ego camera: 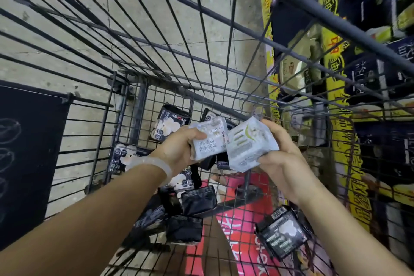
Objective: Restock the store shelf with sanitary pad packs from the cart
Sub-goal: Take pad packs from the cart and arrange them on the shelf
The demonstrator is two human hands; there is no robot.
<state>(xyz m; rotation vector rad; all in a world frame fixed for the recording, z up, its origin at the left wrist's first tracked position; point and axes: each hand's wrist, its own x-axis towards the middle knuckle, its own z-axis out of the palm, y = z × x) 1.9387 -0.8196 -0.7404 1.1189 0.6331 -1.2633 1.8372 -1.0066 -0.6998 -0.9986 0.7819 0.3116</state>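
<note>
I look down into a wire cart point(143, 87). My left hand point(179, 148) grips a white sanitary pad pack point(209, 141) over the cart's middle. My right hand point(280, 152) holds a second white pack point(248, 143), tilted, its edge touching the first one. Both packs hang above the cart floor. Below them lie several black pad packs point(198, 200), one at the far end point(171, 124) and one near my right forearm point(281, 235). The store shelf point(367, 101) shows through the cart's right wall.
The cart's wire walls rise on all sides, with a thick top rail point(318, 9) at the upper right. A black panel point(29, 159) hangs on the left wall. A red pack point(242, 219) lies under the cart floor. The shelf holds yellow and dark boxes.
</note>
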